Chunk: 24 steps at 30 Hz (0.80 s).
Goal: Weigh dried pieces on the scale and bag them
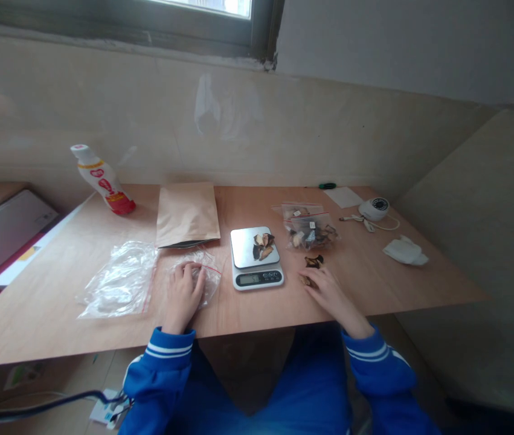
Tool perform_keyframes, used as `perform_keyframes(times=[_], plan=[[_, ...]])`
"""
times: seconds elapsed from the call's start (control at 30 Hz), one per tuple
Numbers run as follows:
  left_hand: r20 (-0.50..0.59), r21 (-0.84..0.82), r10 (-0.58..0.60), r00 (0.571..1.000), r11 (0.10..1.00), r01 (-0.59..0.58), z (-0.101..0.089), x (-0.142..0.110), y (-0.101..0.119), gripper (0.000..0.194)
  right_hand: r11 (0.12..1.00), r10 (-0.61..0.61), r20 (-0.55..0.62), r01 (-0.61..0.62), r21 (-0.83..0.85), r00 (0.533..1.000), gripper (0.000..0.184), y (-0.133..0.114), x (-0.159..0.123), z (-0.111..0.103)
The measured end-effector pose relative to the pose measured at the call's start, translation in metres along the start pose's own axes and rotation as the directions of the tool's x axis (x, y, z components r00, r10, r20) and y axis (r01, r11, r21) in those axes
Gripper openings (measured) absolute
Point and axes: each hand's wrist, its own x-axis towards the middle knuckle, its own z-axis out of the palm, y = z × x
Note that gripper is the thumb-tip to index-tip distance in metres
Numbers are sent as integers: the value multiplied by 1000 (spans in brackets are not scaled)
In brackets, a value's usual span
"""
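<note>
My left hand [186, 291] lies on a clear zip bag [210, 279], its fingers loosely spread and the palm down. My right hand [328, 291] is low over the table to the right of the scale, thumb and fingers closed around a dried brown slice [307, 281]. Just beyond those fingers lie darker dried pieces [313, 261]. Between my hands stands a white digital kitchen scale [243, 249]. A small heap of dried slices [263, 246] with dark rims rests on its plate. The display is lit, but its figures are too small to read surely.
Left of the scale are a brown paper pouch [188, 211], clear plastic bags [121, 281] and a red-white bottle [105, 181]. Zip bags of dried pieces [311, 232] lie to the right. Farther right are a white camera [373, 208] with a cable and a crumpled tissue [405, 250].
</note>
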Motion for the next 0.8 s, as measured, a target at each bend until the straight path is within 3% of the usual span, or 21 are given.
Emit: perform_keyframes(times=[0.13, 0.27, 0.4, 0.5, 0.6, 0.67, 0.8], plan=[[8, -7, -12, 1000, 1000, 12, 0, 0, 1, 30, 998, -8, -36, 10, 57, 999, 30, -20, 10, -10], [2, -6, -14, 1000, 1000, 14, -1, 1, 1, 30, 991, -96, -124, 106, 81, 988, 33, -66, 47, -16], [3, -25, -22, 1000, 999, 22, -2, 0, 1, 30, 980, -197, -54, 198, 22, 979, 24, -112, 93, 1], [-2, -41, -22, 1000, 999, 22, -2, 0, 2, 30, 978, -208, -36, 206, -42, 977, 19, -125, 106, 17], [-15, -45, -22, 1000, 999, 22, -3, 0, 2, 29, 983, -184, -118, 184, -14, 976, 24, -115, 93, 19], [-15, -46, -24, 1000, 999, 23, -2, 0, 2, 29, 994, -96, -210, 105, 34, 973, 25, -94, 75, 13], [-10, -43, -18, 1000, 999, 17, -2, 1, 0, 29, 970, 221, -355, -242, -16, 908, 23, -41, 42, 1]])
